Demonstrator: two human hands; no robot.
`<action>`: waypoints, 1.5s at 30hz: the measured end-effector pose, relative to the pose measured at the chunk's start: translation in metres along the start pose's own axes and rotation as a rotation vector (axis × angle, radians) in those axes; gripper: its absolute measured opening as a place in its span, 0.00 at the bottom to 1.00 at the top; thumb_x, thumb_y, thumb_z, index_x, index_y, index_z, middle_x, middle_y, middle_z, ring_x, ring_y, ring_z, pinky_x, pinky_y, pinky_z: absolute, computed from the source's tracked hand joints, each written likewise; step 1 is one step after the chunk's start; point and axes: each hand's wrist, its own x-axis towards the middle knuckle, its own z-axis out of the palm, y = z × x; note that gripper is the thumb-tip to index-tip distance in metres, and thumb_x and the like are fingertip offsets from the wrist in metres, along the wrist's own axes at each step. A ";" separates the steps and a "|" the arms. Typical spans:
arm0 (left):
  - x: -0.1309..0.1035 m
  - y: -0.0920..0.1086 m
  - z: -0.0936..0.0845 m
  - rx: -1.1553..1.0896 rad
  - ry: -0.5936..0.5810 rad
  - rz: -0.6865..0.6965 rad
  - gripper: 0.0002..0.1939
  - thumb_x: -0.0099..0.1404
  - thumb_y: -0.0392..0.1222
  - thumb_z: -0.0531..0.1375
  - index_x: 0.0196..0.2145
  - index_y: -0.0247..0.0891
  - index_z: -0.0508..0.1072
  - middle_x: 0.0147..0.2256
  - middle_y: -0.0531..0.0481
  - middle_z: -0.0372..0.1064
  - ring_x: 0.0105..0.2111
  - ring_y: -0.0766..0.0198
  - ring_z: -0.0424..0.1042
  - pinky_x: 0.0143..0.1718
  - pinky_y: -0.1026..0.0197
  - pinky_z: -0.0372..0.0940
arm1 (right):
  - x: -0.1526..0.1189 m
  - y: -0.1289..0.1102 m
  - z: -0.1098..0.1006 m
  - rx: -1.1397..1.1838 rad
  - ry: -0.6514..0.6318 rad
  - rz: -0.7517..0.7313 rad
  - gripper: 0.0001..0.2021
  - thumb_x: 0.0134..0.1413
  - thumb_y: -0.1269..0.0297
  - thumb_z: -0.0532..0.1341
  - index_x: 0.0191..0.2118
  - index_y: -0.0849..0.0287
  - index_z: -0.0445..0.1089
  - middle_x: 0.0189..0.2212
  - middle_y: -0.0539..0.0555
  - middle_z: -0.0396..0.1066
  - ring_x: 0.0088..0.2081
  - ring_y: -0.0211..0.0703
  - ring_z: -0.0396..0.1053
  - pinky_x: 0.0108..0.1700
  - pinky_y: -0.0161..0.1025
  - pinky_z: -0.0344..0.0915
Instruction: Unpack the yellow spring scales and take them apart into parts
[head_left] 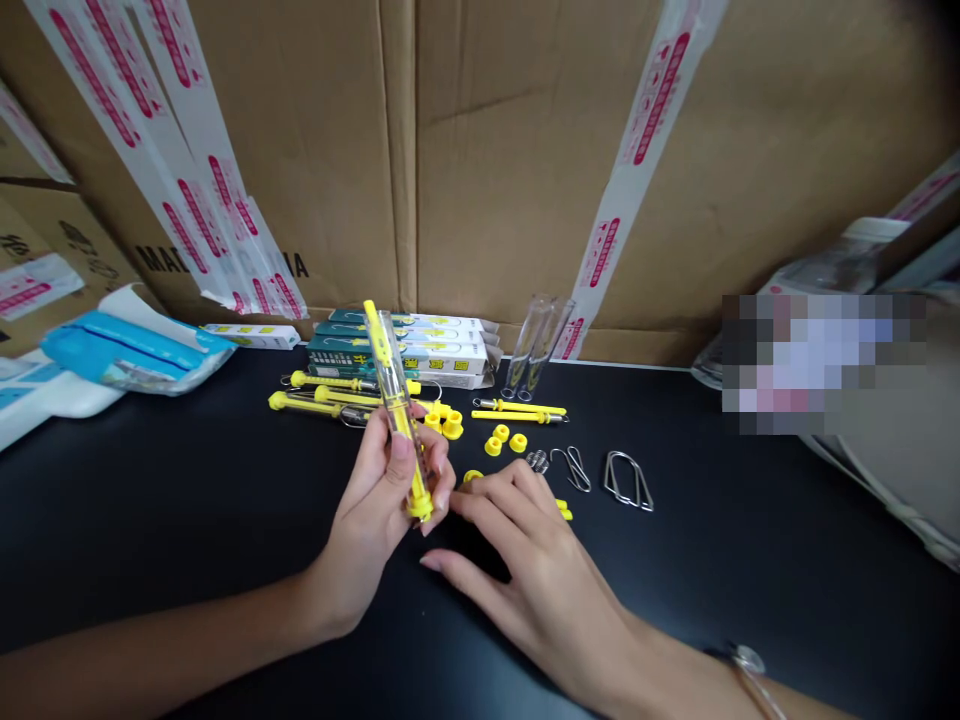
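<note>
Tube (397, 400), clear with a yellow core, is standing gripped in the left hand (375, 510). Right hand (525, 540) is lying spread, holding nothing, on the black surface (187, 500). Box (300, 140) behind is showing "MAD".

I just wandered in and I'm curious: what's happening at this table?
A person sits at a black table. The left hand holds a clear tube upright, with a yellow rod inside it. The right hand rests flat on the table beside it, fingers over small yellow pieces. Yellow caps, wire clips and small boxes lie behind.
</note>
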 end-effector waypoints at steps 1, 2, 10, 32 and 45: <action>0.000 0.000 0.000 -0.006 -0.009 -0.007 0.12 0.72 0.52 0.58 0.47 0.44 0.64 0.34 0.54 0.63 0.27 0.69 0.64 0.24 0.68 0.61 | 0.000 -0.001 0.000 0.007 -0.007 -0.001 0.10 0.63 0.58 0.64 0.43 0.58 0.74 0.38 0.55 0.74 0.41 0.50 0.64 0.46 0.50 0.66; -0.001 0.000 0.001 -0.011 -0.017 -0.009 0.12 0.71 0.52 0.58 0.47 0.44 0.65 0.35 0.54 0.62 0.28 0.68 0.64 0.25 0.68 0.62 | 0.001 -0.001 -0.001 0.016 -0.013 -0.001 0.10 0.63 0.56 0.64 0.43 0.58 0.74 0.36 0.55 0.74 0.40 0.50 0.64 0.45 0.50 0.66; -0.007 -0.002 0.004 0.115 -0.144 0.101 0.13 0.72 0.55 0.57 0.43 0.43 0.66 0.34 0.54 0.62 0.33 0.67 0.64 0.41 0.63 0.65 | 0.001 0.001 0.001 0.147 0.109 -0.010 0.10 0.62 0.56 0.65 0.35 0.58 0.70 0.31 0.53 0.72 0.35 0.46 0.65 0.40 0.45 0.67; -0.010 0.007 0.006 0.219 -0.027 -0.001 0.17 0.69 0.53 0.62 0.47 0.42 0.63 0.45 0.43 0.79 0.48 0.52 0.78 0.54 0.48 0.70 | -0.005 -0.007 -0.002 0.817 -0.180 0.430 0.19 0.68 0.46 0.53 0.39 0.58 0.67 0.23 0.45 0.64 0.23 0.33 0.56 0.26 0.33 0.53; 0.001 0.008 0.006 0.166 0.145 -0.090 0.27 0.55 0.53 0.73 0.36 0.41 0.59 0.27 0.55 0.78 0.30 0.56 0.82 0.30 0.62 0.75 | -0.002 -0.010 -0.002 0.586 -0.151 0.369 0.12 0.67 0.58 0.55 0.31 0.56 0.61 0.22 0.45 0.61 0.24 0.35 0.57 0.28 0.34 0.53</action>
